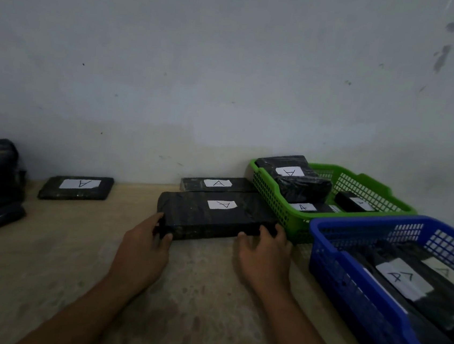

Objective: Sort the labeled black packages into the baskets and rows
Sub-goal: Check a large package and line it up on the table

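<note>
**Gripped at both ends**

The black package lies on the table, long axis left to right, just beside the green basket. Its near corners are clasped by the left hand and right hand, fingers seemingly curled round them.

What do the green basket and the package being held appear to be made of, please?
Green basket: moulded plastic, judging by its lattice walls and even colour. Package: probably something wrapped in black plastic film, faintly glossy and wrinkled; its label looks like white paper.
</note>
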A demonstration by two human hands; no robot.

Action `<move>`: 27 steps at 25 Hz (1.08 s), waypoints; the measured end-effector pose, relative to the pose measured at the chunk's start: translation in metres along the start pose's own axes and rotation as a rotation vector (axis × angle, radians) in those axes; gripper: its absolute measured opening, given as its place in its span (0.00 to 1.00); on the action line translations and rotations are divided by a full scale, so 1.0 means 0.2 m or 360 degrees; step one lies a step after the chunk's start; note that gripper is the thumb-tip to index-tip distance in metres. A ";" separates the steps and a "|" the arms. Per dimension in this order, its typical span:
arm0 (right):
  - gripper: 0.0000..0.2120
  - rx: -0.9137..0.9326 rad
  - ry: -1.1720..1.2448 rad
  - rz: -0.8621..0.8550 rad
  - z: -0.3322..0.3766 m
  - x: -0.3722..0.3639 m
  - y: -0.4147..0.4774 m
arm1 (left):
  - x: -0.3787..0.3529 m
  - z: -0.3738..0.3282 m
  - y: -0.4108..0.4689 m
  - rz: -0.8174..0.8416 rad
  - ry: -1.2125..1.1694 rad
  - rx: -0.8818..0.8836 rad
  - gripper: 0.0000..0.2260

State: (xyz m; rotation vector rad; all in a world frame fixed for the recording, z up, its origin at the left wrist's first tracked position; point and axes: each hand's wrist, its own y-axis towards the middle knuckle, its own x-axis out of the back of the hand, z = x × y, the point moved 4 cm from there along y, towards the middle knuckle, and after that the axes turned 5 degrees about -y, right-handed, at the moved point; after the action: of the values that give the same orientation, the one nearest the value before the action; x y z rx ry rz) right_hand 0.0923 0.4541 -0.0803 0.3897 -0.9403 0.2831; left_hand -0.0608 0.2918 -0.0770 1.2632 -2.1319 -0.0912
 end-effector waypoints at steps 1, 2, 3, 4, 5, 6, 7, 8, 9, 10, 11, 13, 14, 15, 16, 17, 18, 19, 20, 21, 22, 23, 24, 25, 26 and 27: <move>0.31 0.0017 -0.0073 0.0014 0.00 0.00 0.00 | -0.01 0.01 0.00 0.0017 0.0037 -0.0027 0.24; 0.32 0.0039 -0.0132 0.0040 0.00 -0.01 0.00 | -0.02 0.02 0.01 0.0050 0.0097 -0.0050 0.25; 0.34 0.0068 -0.0185 0.0080 0.00 -0.02 0.00 | -0.04 0.04 0.02 0.0090 0.0164 -0.0063 0.27; 0.35 0.0098 -0.0242 0.0137 0.01 -0.03 -0.01 | -0.05 0.06 0.03 0.0146 0.0240 -0.0051 0.29; 0.36 0.0116 -0.0286 0.0191 0.01 -0.04 -0.01 | -0.06 0.08 0.03 0.0196 0.0320 -0.0016 0.30; 0.37 0.0120 -0.0312 0.0229 0.01 -0.05 -0.02 | -0.07 0.09 0.03 0.0239 0.0377 0.0030 0.32; 0.36 0.0125 -0.0305 0.0236 0.01 -0.04 -0.02 | -0.07 0.09 0.03 0.0259 0.0374 0.0047 0.33; 0.34 0.0130 -0.0269 0.0218 0.01 -0.04 -0.03 | -0.06 0.08 0.02 0.0269 0.0314 0.0049 0.33; 0.30 0.0148 -0.0214 0.0168 0.03 -0.02 -0.04 | -0.03 0.06 0.01 0.0263 0.0212 0.0038 0.32; 0.26 0.0173 -0.0169 0.0112 0.04 -0.01 -0.06 | 0.00 0.04 -0.02 0.0259 0.0119 0.0037 0.30; 0.23 0.0186 -0.0109 0.0073 0.04 0.02 -0.08 | 0.03 0.02 -0.05 0.0239 0.0044 0.0041 0.28; 0.17 0.0244 0.0050 0.0036 0.06 0.05 -0.13 | 0.12 0.03 -0.10 0.0168 -0.0056 0.0101 0.26; 0.15 0.0279 0.0094 0.0014 0.07 0.05 -0.17 | 0.19 0.04 -0.14 0.0145 -0.0075 0.0114 0.25; 0.13 0.0295 0.0100 -0.0006 0.05 0.06 -0.18 | 0.20 0.03 -0.16 0.0148 -0.0070 0.0080 0.24; 0.12 0.0369 0.0092 -0.0007 0.08 0.06 -0.22 | 0.27 0.05 -0.19 0.0116 -0.0034 0.0077 0.23; 0.10 0.0478 0.0095 -0.0003 0.14 0.04 -0.27 | 0.37 0.08 -0.23 0.0074 -0.0004 0.0073 0.21; 0.08 0.0580 0.0106 0.0020 0.20 0.03 -0.32 | 0.46 0.12 -0.27 0.0048 0.0033 0.0080 0.19; 0.07 0.0684 0.0131 0.0079 0.28 0.00 -0.38 | 0.56 0.17 -0.30 -0.0005 0.0073 0.0078 0.18; 0.08 0.0775 0.0150 0.0150 0.36 -0.03 -0.43 | 0.65 0.21 -0.32 -0.0056 0.0106 0.0097 0.17; 0.08 0.0848 0.0168 0.0212 0.45 -0.06 -0.48 | 0.74 0.26 -0.33 -0.0113 0.0136 0.0112 0.16; 0.08 0.0907 0.0192 0.0267 0.53 -0.10 -0.52 | 0.82 0.30 -0.33 -0.0168 0.0170 0.0144 0.15; 0.08 0.0953 0.0226 0.0334 0.60 -0.14 -0.54 | 0.89 0.34 -0.32 -0.0225 0.0202 0.0170 0.15; 0.07 0.0987 0.0271 0.0412 0.68 -0.19 -0.56 | 0.94 0.38 -0.31 -0.0273 0.0241 0.0193 0.16; 0.08 0.1009 0.0309 0.0481 0.76 -0.24 -0.58 | 0.99 0.42 -0.30 -0.0301 0.0286 0.0188 0.16; 0.09 0.1012 0.0329 0.0525 0.84 -0.30 -0.58 | 1.01 0.45 -0.27 -0.0309 0.0321 0.0178 0.17; 0.11 0.0993 0.0350 0.0550 0.92 -0.36 -0.58 | 1.03 0.47 -0.24 -0.0313 0.0341 0.0162 0.17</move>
State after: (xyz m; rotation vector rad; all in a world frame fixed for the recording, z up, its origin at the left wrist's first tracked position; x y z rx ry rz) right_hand -0.0355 0.2645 -0.0645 0.7497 -0.6828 0.9279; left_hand -0.1436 0.0752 -0.0673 1.4705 -1.8474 0.0675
